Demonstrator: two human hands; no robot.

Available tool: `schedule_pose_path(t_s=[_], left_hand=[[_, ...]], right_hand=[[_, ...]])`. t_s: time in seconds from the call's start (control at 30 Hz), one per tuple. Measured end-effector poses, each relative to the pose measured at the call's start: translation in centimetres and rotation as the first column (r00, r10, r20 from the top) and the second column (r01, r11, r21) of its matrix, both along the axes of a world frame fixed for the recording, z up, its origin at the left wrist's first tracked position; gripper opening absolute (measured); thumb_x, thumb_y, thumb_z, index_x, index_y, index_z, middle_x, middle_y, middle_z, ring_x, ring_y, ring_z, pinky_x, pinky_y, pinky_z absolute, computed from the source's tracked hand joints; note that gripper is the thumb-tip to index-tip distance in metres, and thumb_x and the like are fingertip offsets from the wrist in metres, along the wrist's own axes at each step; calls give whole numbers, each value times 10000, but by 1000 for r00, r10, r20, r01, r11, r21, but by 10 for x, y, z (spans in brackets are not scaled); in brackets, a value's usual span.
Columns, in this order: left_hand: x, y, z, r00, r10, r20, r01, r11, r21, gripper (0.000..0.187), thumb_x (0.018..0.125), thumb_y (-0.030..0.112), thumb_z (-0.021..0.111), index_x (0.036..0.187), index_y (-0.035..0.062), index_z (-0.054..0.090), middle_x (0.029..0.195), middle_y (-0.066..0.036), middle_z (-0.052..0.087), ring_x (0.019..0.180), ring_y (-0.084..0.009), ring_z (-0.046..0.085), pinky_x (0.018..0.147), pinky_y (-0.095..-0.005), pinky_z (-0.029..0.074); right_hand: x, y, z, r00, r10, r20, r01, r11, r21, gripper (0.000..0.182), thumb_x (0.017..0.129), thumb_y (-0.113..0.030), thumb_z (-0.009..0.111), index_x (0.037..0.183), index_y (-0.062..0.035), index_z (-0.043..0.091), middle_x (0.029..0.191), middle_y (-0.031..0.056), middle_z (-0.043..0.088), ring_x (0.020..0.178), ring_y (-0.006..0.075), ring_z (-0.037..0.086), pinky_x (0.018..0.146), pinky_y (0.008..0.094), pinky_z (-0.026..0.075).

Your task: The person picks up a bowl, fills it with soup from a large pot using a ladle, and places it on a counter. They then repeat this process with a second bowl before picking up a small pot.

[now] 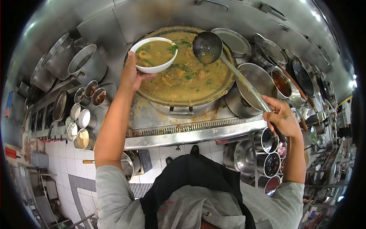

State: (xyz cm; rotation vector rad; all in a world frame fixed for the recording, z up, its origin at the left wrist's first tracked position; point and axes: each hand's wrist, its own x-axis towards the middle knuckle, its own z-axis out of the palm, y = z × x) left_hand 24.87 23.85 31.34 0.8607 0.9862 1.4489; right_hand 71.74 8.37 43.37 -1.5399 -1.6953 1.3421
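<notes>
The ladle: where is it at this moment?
In the head view, the ladle is in the right hand, its scoop over the large pot, right of the white bowl.

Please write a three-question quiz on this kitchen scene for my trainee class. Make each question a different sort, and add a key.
1. Choose one. The left hand holds:
A) a lid
B) a bowl
C) a knife

2. True or false? The bowl is empty.

3. Fill in the blank. The right hand holds the handle of a ____, whose scoop is over the big pot.

Key: 1. B; 2. False, it holds soup with green bits; 3. ladle.
</notes>
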Motion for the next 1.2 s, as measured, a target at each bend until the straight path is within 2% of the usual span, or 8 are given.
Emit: schedule_pose_path(t_s=[0.1,0.33,0.37,0.47,0.5,0.6,0.83,1.2], left_hand=[[-10,-6,11,999,42,-24,-42,999,-2,686,1043,601,412,1363,4,518,1235,-205,661,1024,-339,715,793,-502,651],[-18,-15,15,996,88,27,-88,996,-16,604,1072,538,393,1413,44,452,1286,-214,616,1054,-360,700,759,-507,656],[-18,-17,14,996,86,26,-86,996,-14,600,1074,534,390,1413,43,452,1289,-216,614,1060,-360,698,764,-509,655],[-22,-23,10,995,94,19,-93,995,-18,593,1076,529,388,1411,44,452,1286,-217,616,1050,-358,701,759,-508,656],[-23,-25,8,995,97,16,-97,995,-23,591,1076,527,388,1411,45,452,1283,-216,618,1043,-357,704,754,-507,656],[-31,-29,2,997,76,15,-76,997,1,588,1076,526,392,1410,45,446,1267,-209,626,1015,-348,714,728,-489,661],[-33,-30,-4,998,67,-10,-68,997,-35,577,1073,524,398,1420,64,425,1258,-193,631,988,-336,724,705,-464,668],[3,-16,-20,1000,7,26,-6,1000,-26,585,1074,536,379,1470,106,379,1317,-184,597,1042,-326,711,719,-472,671]], right_hand=[[-2,-4,-7,996,9,84,-9,1000,-8,578,911,-2,603,1478,8,491,563,-16,509,416,64,471,395,247,399],[-32,10,-38,945,171,278,-214,968,134,555,922,-39,613,1460,27,500,547,-5,503,444,69,499,413,245,395],[-41,13,-30,936,199,292,-221,974,44,561,916,-39,612,1461,32,496,560,-4,513,452,77,508,409,246,408],[-37,27,-41,986,99,-131,-125,971,-205,566,919,-31,608,1467,32,482,632,14,555,462,85,518,393,244,437],[-32,29,-40,967,-8,-256,-66,958,-278,571,914,-15,615,1466,31,473,732,40,589,473,90,528,374,246,463],[-20,31,-35,936,-62,-346,-59,943,-327,581,911,-2,624,1466,44,459,794,61,606,483,95,541,359,246,462],[-13,28,-25,936,-113,-334,25,967,-255,599,884,6,639,1451,64,456,770,70,610,459,99,547,343,246,443],[-22,20,38,917,-115,-382,94,993,-73,574,871,15,628,1423,79,486,757,86,618,419,94,523,298,239,391]])
